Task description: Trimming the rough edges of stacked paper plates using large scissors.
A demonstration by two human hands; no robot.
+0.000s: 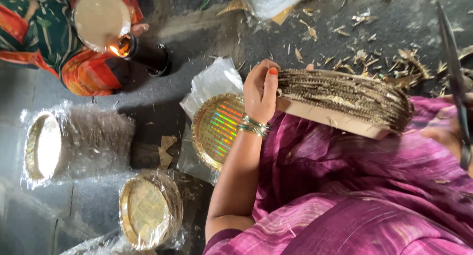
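- Cloth in orange and dark green [74, 58] fills the frame at about ten o'clock: another person sits there on the grey floor [148, 102], with a round pale plate [101, 16] in front of them and a small lit flame on a dark holder [143, 52] just beside it.
- Below, at nine o'clock, a stack of golden plates wrapped in clear plastic [74, 141] lies on its side; a second wrapped stack [150, 213] lies near it at seven o'clock, with scraps of brown card between the two.
- Near the middle, a single gold plate with a rainbow sheen [217, 129] rests on a clear plastic bag, just to the nine o'clock side of the wearer's wrist.
- The left hand [261, 90], with orange nails and green-gold bangles, is clenched on the end of a thick stack of gold paper plates [345, 100], thumb on the near face and fingers over the rim; the stack lies edge-on across a lap in purple cloth [354, 196].
- Trimmings litter the floor at one o'clock [389, 63].
- At three o'clock, the right hand [451, 136] is partly cut off by the frame and grips long dark scissors [453, 77], the blades pointing to twelve o'clock, apart from the stack.
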